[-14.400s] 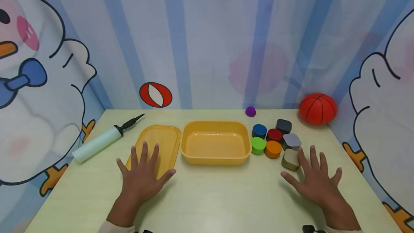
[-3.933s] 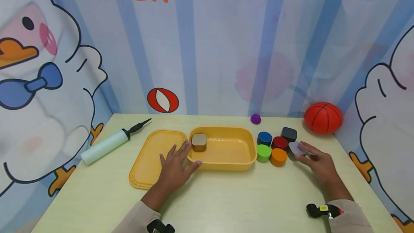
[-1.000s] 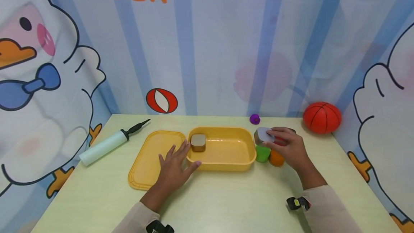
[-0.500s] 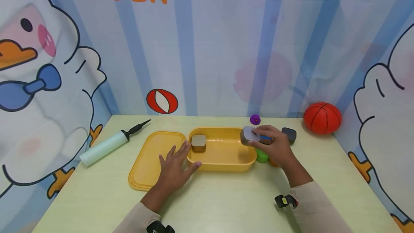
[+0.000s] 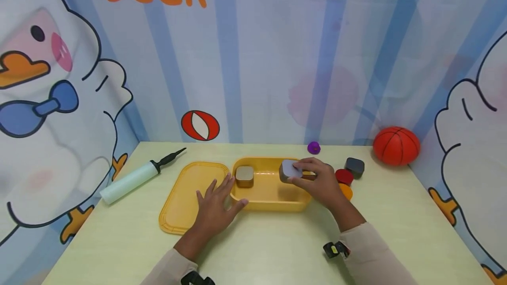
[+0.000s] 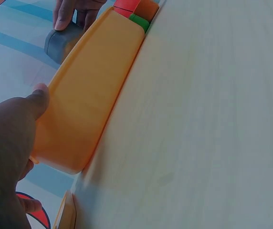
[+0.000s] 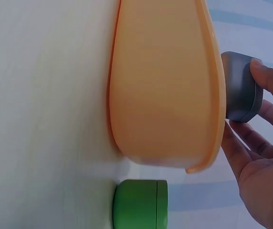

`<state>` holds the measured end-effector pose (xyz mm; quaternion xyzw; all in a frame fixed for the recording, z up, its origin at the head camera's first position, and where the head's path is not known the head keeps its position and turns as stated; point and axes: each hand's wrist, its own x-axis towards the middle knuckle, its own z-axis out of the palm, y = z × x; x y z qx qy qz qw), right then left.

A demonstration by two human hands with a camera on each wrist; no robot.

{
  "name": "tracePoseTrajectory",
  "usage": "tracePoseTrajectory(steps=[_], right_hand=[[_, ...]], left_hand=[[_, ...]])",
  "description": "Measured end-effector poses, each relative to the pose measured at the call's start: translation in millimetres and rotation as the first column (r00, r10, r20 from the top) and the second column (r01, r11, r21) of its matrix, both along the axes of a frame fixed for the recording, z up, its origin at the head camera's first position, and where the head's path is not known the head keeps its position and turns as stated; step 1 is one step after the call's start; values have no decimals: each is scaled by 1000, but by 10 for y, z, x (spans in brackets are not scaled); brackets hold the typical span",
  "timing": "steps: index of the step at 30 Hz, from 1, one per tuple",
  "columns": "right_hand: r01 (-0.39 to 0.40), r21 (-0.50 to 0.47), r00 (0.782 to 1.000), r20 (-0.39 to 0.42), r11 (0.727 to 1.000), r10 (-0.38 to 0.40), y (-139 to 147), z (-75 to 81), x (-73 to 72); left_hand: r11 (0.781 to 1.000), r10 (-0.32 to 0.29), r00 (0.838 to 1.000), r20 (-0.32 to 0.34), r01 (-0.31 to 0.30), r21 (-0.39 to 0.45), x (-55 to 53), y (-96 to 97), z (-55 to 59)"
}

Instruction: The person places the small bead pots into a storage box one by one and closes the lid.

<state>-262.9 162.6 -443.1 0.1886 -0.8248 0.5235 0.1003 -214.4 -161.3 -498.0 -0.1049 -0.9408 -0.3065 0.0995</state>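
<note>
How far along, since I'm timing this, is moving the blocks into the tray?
Apparently early. Looks done: the tan block sits inside the yellow tray. In hand: the right hand holds the lavender block over it. Seemingly left: red block, orange block, dark block and green block outside the tray; the yellow lid lies beside it, off.

Bare hands [image 5: 215, 210] extend from beige sleeves [image 5: 374, 256]; each cuff carries a black device [image 5: 193, 278], the right one bearing a yellow patch [image 5: 334, 250].
</note>
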Motion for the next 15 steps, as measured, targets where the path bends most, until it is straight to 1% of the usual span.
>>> tracePoseTrajectory(steps=[5,12,15], right_hand=[[-17,42,1000,18,999,16,-124,5,5],[34,133,999,38,991,-40,-284,8,17],[32,142,998,42,989,-38,-342,-14,18]], left_hand=[[1000,9,1000,-15,-9,-8,4,11,17],[1000,10,1000,3,-10,-10,-8,24,2],[1000,9,1000,8,-9,-6,-5,33,-6]])
